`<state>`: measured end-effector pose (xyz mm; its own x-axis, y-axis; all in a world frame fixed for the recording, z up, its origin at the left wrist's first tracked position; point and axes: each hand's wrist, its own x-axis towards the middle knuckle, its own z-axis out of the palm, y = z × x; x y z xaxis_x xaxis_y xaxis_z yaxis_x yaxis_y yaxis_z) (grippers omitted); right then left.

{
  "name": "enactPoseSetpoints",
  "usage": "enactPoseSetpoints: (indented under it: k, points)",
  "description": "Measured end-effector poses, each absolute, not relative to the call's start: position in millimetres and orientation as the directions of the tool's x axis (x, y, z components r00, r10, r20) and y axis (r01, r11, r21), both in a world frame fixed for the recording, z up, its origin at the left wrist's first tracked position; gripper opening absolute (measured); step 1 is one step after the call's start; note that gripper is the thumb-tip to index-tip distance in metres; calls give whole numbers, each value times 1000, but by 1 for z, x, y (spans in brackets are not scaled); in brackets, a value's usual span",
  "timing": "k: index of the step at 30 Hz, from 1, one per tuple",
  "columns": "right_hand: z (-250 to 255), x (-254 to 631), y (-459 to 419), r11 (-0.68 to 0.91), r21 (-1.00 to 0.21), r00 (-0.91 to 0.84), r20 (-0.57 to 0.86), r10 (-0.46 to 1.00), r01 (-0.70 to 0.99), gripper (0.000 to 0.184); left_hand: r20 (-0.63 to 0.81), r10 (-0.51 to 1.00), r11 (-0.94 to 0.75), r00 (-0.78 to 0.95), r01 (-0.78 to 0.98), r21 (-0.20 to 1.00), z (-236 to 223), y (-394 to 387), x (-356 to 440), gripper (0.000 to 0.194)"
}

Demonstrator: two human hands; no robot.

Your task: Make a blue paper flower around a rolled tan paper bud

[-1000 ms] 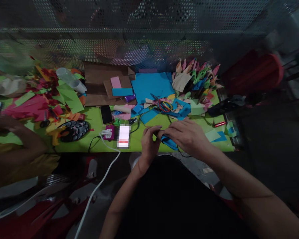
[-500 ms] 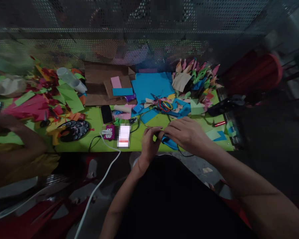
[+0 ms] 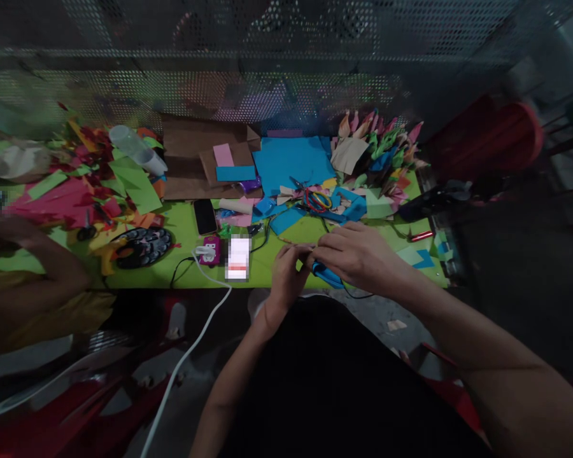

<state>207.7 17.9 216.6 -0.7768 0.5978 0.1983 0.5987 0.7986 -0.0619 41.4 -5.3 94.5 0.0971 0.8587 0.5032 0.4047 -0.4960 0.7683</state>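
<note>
Near the front edge of the green table (image 3: 262,257), my two hands meet over a folded piece of blue paper (image 3: 328,276). My right hand (image 3: 356,254) is closed on the blue paper, which shows beneath its fingers. My left hand (image 3: 289,273) pinches with thumb and forefinger at the paper's left end; what lies between those fingertips is hidden. Beyond my hands lie scissors with red and yellow handles (image 3: 319,201) among blue and beige paper scraps. A stack of blue sheets (image 3: 293,162) is behind them.
A lit phone (image 3: 237,257), a purple power socket (image 3: 211,251) with a white cable (image 3: 186,353), and a dark phone (image 3: 205,217) sit left of my hands. Rolled paper flowers (image 3: 379,143) stand at the back right. A co-worker's arm (image 3: 48,254) is at far left.
My hands stay together on the blue paper, with only slight finger movement. The whole view has shifted very slightly.
</note>
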Motion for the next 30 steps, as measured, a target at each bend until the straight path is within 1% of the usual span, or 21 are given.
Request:
enactPoseSetpoints:
  k: [5, 10, 14, 17, 20, 22, 25, 27, 30]
  points:
    - [213, 206, 19, 801, -81, -777, 203, 595, 593, 24, 493, 861, -497, 122, 403, 769, 93, -7, 41, 20]
    - [210, 207, 19, 771, -143, -740, 216, 636, 621, 23, 474, 875, -473, 96, 378, 796, 90, -7, 41, 20]
    - [214, 209, 23, 709, -300, -703, 147, 696, 639, 16, 435, 899, -420, 45, 366, 831, 85, -9, 44, 23]
    - [217, 209, 26, 652, -430, -690, 88, 718, 624, 18, 410, 912, -389, 11, 342, 856, 83, -9, 45, 22]
    - [221, 209, 26, 585, -524, -637, 101, 764, 619, 19, 379, 925, -360, -5, 304, 882, 85, -10, 43, 23]
    - [223, 210, 25, 544, -556, -588, 117, 800, 629, 17, 367, 930, -350, -4, 293, 890, 87, -10, 42, 23]
    - [227, 212, 21, 527, -553, -556, 133, 821, 646, 13, 373, 928, -352, -18, 293, 889, 89, -11, 41, 24]
    - [227, 213, 18, 547, -507, -557, 148, 817, 666, 13, 372, 928, -347, -34, 290, 892, 88, -12, 42, 26]
    - [224, 211, 13, 570, -407, -555, 169, 815, 713, 13, 376, 926, -350, -42, 285, 892, 87, -13, 43, 26]
